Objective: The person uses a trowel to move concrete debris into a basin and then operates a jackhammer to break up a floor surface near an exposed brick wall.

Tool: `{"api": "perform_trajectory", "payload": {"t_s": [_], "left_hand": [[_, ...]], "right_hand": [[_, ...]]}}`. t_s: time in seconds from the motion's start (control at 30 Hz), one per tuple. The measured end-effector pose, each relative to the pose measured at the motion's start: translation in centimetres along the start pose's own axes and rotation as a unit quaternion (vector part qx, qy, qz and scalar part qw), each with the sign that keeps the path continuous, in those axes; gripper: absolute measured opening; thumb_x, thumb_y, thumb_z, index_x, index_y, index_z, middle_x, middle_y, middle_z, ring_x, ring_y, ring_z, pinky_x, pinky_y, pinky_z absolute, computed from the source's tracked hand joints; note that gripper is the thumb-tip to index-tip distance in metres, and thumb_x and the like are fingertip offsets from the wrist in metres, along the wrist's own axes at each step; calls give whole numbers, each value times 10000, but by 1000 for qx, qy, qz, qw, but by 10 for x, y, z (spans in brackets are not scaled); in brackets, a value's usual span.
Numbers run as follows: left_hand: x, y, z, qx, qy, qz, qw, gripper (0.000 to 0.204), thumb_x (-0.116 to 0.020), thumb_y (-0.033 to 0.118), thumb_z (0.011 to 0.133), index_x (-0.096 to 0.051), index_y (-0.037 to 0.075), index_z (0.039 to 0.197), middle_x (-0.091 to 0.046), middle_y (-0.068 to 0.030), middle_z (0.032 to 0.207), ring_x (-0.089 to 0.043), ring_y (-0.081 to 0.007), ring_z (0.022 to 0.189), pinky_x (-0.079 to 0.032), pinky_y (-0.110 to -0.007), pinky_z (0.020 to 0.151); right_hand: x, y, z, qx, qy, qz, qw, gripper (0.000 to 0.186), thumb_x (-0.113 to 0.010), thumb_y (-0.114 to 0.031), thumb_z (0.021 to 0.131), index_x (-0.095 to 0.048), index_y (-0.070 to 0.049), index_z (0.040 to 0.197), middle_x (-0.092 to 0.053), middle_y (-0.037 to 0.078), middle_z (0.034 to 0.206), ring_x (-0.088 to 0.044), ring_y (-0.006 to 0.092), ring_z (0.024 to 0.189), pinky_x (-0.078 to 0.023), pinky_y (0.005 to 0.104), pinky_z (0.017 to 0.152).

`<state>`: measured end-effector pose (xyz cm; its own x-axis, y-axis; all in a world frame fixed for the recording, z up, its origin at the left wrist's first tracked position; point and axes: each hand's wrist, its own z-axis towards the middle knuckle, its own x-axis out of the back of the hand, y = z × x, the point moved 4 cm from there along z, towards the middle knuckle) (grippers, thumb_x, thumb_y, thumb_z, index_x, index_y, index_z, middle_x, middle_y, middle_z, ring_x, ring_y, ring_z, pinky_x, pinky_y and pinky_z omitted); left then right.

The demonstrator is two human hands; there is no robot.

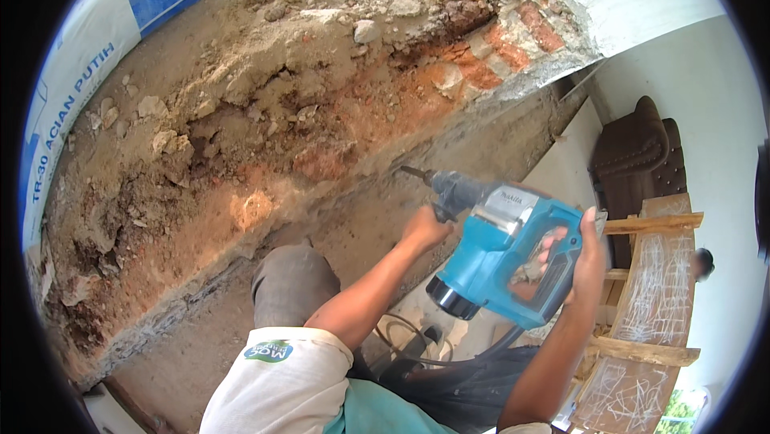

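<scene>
A teal and grey demolition hammer [481,257] is held across the middle of the view, its chisel bit [413,171] pointing up and left. The bit's tip meets the lower edge of a broken brick wall [345,157]. My left hand [427,229] is closed round the dark side handle near the tool's nose. At the rear, my right hand [589,261] wraps the D-shaped grip, with fingers showing through its opening. A power cable [501,340] runs from the tool's back end.
Rubble and loose earth [265,57] cover the wall's top. A blue and white bag [88,73] lies at upper left. To the right stand a brown tufted sofa [634,149] and a wooden board with crosspieces [654,290]. Cable loops [401,338] lie near my legs.
</scene>
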<state>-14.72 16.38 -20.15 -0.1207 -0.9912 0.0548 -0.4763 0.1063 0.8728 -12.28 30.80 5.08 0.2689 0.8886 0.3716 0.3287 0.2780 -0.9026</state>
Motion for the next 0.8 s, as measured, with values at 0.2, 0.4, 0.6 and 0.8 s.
{"api": "perform_trajectory", "payload": {"t_s": [0.2, 0.4, 0.6, 0.8], "left_hand": [[1, 4, 0, -3, 2, -41, 999, 413, -767, 271, 717, -682, -6, 1012, -691, -208, 1001, -669, -313, 957, -494, -390, 848], [-8, -21, 14, -19, 27, -46, 998, 390, -767, 266, 710, -690, -4, 982, -694, -203, 970, -672, -302, 940, -497, -388, 835], [-14, -54, 17, 45, 2, -9, 999, 458, -776, 313, 670, -695, -26, 967, -695, -226, 954, -676, -342, 933, -509, -409, 809], [-7, -74, 0, 41, 26, 98, 994, 493, -779, 357, 647, -700, -59, 901, -698, -240, 924, -687, -356, 901, -518, -419, 781]], "right_hand": [[-15, -17, 19, -39, -2, -34, 999, 596, -506, -609, 917, -559, -22, 824, -607, 107, 668, -595, 179, 511, -482, 288, 429], [-18, -3, 9, -18, -6, -45, 999, 572, -532, -582, 917, -551, -15, 845, -612, 115, 675, -601, 193, 507, -490, 300, 431], [-17, 35, -45, 13, -1, 13, 1000, 444, -585, -444, 935, -557, -3, 899, -614, 117, 687, -607, 188, 514, -497, 304, 436], [-7, 93, -95, -10, 41, 103, 994, 389, -589, -362, 949, -571, 26, 961, -624, 115, 724, -613, 177, 540, -501, 295, 463]]}}
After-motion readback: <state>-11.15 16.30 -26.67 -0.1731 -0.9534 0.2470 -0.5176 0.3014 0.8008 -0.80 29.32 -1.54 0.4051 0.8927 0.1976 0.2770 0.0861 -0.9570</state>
